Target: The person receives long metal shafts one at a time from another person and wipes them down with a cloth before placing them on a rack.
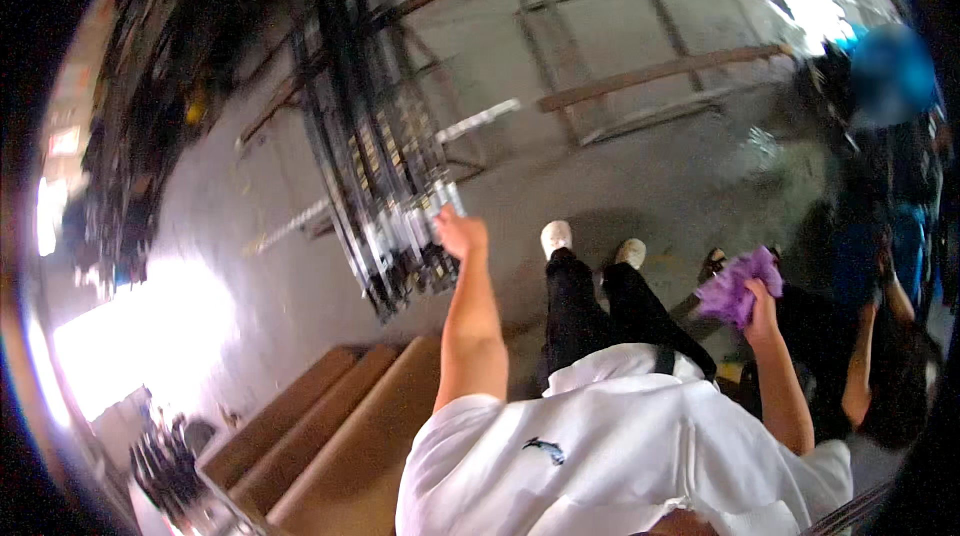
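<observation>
My left hand (pixel 462 234) reaches forward to the near right end of a bundle of long dark metal profiles (pixel 375 136). Its fingertips meet the pale, shiny end of one profile or lie just beside it; blur hides whether they grip it. The profiles lie side by side across a support frame, their silvery ends toward me. Out to the right, my right hand (pixel 765 308) is closed around a crumpled purple cloth (pixel 735 288), which bunches out past the fingers.
Long brown cartons (pixel 350 436) lie at lower left. Empty metal frames (pixel 620 56) with a brown crossbar stand ahead on the grey floor. More dark profiles (pixel 150 86) are stacked at far left. A person in blue (pixel 890 226) is close by on the right.
</observation>
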`<action>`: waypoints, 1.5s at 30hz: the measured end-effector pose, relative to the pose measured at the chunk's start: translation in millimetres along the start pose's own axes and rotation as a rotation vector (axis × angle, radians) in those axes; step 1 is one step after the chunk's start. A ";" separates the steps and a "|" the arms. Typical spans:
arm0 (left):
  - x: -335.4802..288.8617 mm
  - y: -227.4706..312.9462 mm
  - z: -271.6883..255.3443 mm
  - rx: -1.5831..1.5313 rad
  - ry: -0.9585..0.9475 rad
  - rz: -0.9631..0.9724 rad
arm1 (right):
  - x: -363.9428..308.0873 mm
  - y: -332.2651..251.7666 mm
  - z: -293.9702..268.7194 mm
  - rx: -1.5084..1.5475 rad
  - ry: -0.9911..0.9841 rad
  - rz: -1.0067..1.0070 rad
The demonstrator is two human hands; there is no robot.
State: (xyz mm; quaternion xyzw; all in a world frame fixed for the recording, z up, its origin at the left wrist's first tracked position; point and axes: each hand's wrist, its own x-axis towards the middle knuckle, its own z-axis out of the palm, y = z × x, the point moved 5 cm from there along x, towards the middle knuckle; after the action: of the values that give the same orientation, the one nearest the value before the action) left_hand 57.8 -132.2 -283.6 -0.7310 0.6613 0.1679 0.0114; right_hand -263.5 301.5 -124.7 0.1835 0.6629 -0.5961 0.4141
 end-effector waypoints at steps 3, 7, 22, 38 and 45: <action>19.7 -67.7 72.8 -0.318 -0.046 0.022 | 8.8 3.1 -24.9 -0.137 0.023 0.135; -32.6 -39.2 74.4 0.195 0.125 0.600 | -0.9 -1.2 -16.7 0.198 -0.116 0.151; -216.6 154.7 87.1 -0.471 -0.874 0.488 | -14.5 -9.2 -90.7 0.458 -0.078 -0.074; -537.3 569.5 65.0 -1.448 -1.731 -0.025 | -43.7 5.4 -179.1 0.582 -0.131 -0.091; -531.7 589.3 18.5 -1.742 -1.401 0.149 | -31.1 43.1 -216.2 0.413 0.187 -0.102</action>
State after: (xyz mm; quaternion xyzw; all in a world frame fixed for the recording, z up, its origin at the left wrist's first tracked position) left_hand -555.1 310.5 -41.5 -0.1920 0.2078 0.9482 -0.1447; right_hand -284.8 522.6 -139.9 0.2849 0.5708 -0.7198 0.2737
